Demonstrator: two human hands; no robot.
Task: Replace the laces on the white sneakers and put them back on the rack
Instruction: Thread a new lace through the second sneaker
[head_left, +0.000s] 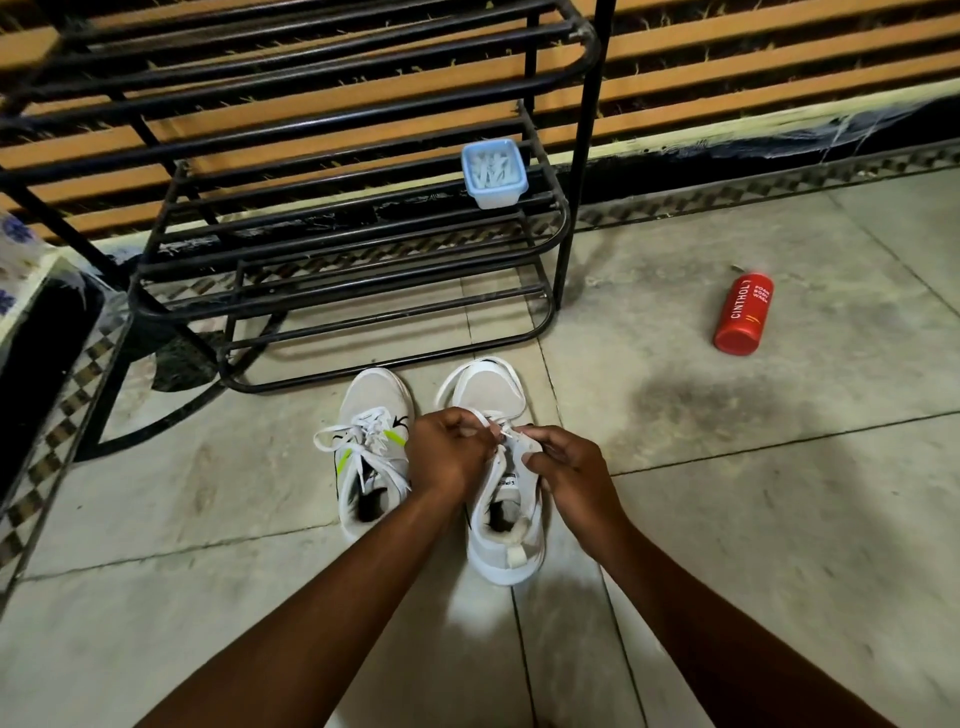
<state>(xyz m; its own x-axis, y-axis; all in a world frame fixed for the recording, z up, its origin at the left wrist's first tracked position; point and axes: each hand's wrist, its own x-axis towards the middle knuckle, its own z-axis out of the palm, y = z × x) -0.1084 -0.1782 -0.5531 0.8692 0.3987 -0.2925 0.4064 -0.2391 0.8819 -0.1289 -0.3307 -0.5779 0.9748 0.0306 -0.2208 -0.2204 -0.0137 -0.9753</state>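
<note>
Left hand (449, 452) and right hand (566, 467), fingers curled, both pinch white flat lace (491, 420) over eyelets of unlaced white mesh sneaker (506, 525), lower centre of frame. Laced white sneaker with neon-green stripes (371, 447) just beside it, frame-left. Both on grey tiled floor (779, 519) near black metal tube rack (363, 249). Pale blue plastic tub (494, 174) on rack shelf. Red cylindrical bottle (744, 314) lies at right.
</note>
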